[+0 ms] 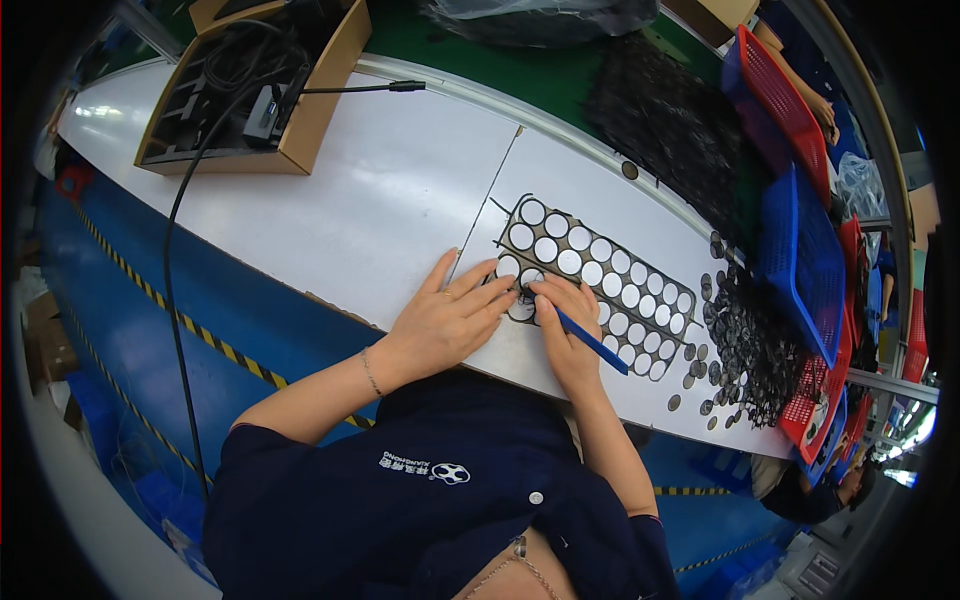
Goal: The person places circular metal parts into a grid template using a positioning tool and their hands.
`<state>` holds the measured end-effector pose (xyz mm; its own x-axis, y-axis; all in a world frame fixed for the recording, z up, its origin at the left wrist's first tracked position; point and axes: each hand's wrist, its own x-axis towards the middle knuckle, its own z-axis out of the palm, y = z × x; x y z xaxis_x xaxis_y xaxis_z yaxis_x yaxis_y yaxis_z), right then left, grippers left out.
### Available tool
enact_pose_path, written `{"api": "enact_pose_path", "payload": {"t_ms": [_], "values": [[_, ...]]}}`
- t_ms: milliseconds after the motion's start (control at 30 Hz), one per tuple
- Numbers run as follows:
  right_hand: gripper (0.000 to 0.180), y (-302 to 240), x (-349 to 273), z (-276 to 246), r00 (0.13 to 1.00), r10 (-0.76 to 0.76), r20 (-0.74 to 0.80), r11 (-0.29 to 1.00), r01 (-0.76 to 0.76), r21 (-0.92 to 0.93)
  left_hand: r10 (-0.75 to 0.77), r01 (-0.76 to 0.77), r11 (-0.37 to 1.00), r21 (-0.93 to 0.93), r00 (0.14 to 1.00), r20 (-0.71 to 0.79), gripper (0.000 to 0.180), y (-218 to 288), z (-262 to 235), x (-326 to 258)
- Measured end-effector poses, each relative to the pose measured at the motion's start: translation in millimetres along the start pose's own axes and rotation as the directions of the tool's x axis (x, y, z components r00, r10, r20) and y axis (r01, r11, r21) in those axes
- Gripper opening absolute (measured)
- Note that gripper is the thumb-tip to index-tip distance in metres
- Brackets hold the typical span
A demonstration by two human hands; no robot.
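Observation:
On the white table lies a dark-framed sheet point(573, 275) carrying rows of white round discs point(569, 262). My left hand point(447, 325) rests at its left end, fingers stretched out, the fingertips touching the near row of discs. My right hand point(569, 335) is closed around a slim blue tool point(600, 346), whose flat end sticks out to the lower right; its tip is hidden by my fingers, so its kind cannot be told. The right fingertips meet the sheet beside my left fingertips.
A heap of loose dark rings and scraps point(755, 350) lies right of the sheet. Beyond it stand a blue basket point(800, 265) and red baskets point(780, 110). A cardboard box point(310, 110) with black cables sits at the far left. Black plastic point(660, 105) lies across the back.

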<state>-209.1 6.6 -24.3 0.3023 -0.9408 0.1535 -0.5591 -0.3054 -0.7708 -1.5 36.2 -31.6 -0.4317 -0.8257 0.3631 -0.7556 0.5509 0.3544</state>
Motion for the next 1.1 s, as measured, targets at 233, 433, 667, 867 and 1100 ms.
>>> {"api": "enact_pose_path", "payload": {"t_ms": [233, 433, 667, 867, 1100], "values": [[0.021, -2.8, 0.5, -0.6, 1.0, -0.015, 0.013, 1.0, 0.015, -0.025, -0.003, 0.003, 1.0, 0.001, 1.0, 0.006, 0.033, 0.1, 1.0, -1.3], [0.022, -0.8, -0.5, -0.5, 0.999, -0.034, 0.009, 0.999, 0.035, -0.031, -0.007, 0.007, 1.0, -0.01, 1.0, 0.003, 0.033, 1.2, 0.5, -0.9], [0.027, -3.0, -4.2, 12.2, 0.937, -0.35, 0.0, 0.848, 0.317, -0.425, -0.019, 0.019, 1.0, 0.013, 0.999, 0.031, 0.034, 0.9, 0.3, -1.7], [0.025, 29.3, 29.6, -14.0, 0.92, -0.3, -0.252, 0.865, 0.151, -0.478, -0.013, 0.012, 1.0, 0.012, 1.0, 0.02, 0.034, 0.4, -6.3, -2.9], [0.024, 19.2, 26.4, -4.9, 0.997, -0.017, -0.074, 0.999, 0.02, 0.037, -0.034, 0.033, 0.999, -0.019, 0.997, -0.062, 0.038, -5.2, 4.8, 14.0]]}}
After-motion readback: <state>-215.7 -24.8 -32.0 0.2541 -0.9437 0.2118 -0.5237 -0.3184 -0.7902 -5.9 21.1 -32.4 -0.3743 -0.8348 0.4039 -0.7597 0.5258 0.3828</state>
